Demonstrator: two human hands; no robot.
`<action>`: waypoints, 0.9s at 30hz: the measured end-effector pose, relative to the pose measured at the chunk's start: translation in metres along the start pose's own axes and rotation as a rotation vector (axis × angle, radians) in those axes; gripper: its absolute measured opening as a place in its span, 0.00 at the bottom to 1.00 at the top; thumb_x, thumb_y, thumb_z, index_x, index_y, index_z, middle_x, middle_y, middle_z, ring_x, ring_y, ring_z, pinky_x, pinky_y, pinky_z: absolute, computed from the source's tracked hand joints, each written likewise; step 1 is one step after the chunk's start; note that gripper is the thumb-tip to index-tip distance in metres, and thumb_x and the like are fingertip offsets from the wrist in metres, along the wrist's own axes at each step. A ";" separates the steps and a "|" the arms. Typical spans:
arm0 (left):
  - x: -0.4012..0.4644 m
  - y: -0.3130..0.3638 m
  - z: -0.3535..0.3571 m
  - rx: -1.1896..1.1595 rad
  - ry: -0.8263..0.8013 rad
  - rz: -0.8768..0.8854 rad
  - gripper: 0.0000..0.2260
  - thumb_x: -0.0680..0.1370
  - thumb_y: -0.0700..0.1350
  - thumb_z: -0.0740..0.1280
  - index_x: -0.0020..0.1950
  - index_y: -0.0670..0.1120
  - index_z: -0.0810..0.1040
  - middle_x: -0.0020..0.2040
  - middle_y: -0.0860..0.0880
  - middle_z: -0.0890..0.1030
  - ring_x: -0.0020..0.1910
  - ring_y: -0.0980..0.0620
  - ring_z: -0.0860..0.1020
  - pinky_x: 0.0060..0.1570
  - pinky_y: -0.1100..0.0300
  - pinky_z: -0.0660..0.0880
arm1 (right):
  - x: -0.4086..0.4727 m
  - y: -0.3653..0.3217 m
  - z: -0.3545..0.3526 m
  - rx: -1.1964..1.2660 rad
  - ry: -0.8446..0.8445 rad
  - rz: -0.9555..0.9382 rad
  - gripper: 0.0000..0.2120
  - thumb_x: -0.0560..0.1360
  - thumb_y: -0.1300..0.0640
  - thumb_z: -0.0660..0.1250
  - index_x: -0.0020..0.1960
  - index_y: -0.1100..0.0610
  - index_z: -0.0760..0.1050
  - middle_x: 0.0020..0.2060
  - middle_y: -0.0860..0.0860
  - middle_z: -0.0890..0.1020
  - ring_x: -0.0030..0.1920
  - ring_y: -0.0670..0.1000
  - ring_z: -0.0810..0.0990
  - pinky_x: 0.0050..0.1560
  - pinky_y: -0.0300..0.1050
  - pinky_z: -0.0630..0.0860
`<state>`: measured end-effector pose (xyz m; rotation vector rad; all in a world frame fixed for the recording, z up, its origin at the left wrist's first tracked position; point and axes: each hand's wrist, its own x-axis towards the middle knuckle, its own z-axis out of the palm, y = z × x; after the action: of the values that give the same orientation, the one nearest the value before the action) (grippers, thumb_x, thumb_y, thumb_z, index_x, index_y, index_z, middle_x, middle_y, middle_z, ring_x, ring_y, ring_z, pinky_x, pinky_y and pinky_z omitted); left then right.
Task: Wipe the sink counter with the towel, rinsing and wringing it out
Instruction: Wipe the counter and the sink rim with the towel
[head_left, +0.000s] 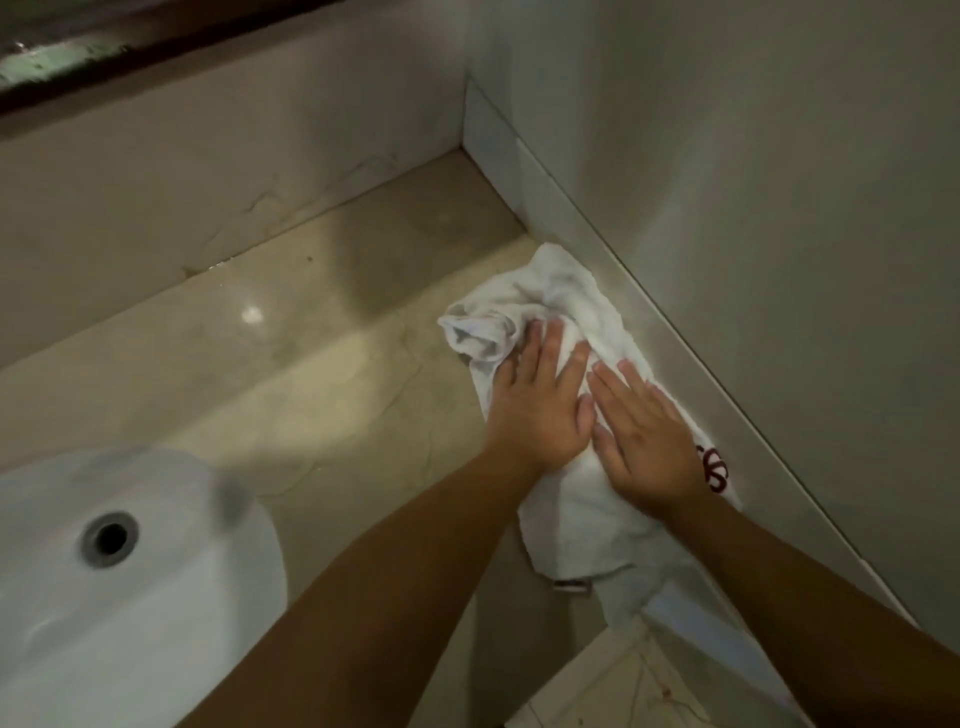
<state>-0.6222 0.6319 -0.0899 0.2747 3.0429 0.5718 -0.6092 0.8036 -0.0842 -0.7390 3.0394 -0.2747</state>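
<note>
Two bare forearms reach in from the bottom edge, nearest of all, and meet over the towel (582, 499). The left hand (535, 400) and the right hand (647, 436) both lie flat on it with fingers straight and spread, side by side and touching, pressing rather than gripping. Flat palms likely spread the pressure so the cloth drags evenly across the stone.

The counter (311, 374), the largest thing here, is pale polished stone and shines with a bright glint, so it may be wet. The side wall (727, 182) runs down the right, and a low raised strip along its foot meets the counter; the towel lies hard against that strip, probably to clean the seam. Its near end hangs off the front edge of the counter, and its far end is bunched up toward the back corner.

The white basin (130, 597) sits well apart to the left, its drain hole (110, 538) open; rinsing would mean carrying the cloth over there. A red mark (716, 470) shows on the towel just beside the right hand. Nothing visible blocks the wiping path except the walls, which box in the corner.
</note>
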 end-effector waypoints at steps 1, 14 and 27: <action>0.005 -0.002 0.000 -0.001 0.002 0.011 0.27 0.77 0.55 0.56 0.75 0.48 0.66 0.78 0.41 0.59 0.78 0.41 0.54 0.73 0.45 0.54 | 0.002 0.000 0.000 0.012 0.000 0.012 0.25 0.81 0.49 0.52 0.75 0.59 0.67 0.74 0.53 0.69 0.77 0.54 0.61 0.71 0.54 0.64; -0.097 0.004 0.000 0.027 -0.051 -0.037 0.25 0.81 0.55 0.49 0.79 0.51 0.58 0.79 0.45 0.55 0.79 0.44 0.50 0.76 0.45 0.48 | -0.071 -0.079 0.004 -0.072 -0.052 0.212 0.27 0.82 0.47 0.46 0.75 0.58 0.66 0.75 0.55 0.67 0.77 0.57 0.61 0.74 0.60 0.59; -0.155 -0.026 -0.017 0.103 -0.014 -0.116 0.26 0.80 0.55 0.54 0.78 0.49 0.62 0.79 0.44 0.57 0.79 0.44 0.51 0.76 0.47 0.48 | -0.075 -0.126 0.005 -0.044 -0.162 0.025 0.32 0.77 0.47 0.54 0.78 0.58 0.59 0.78 0.56 0.61 0.79 0.58 0.55 0.75 0.63 0.54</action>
<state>-0.4752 0.5745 -0.0836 0.1030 3.0542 0.4051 -0.4847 0.7272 -0.0707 -0.6887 2.9078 -0.1406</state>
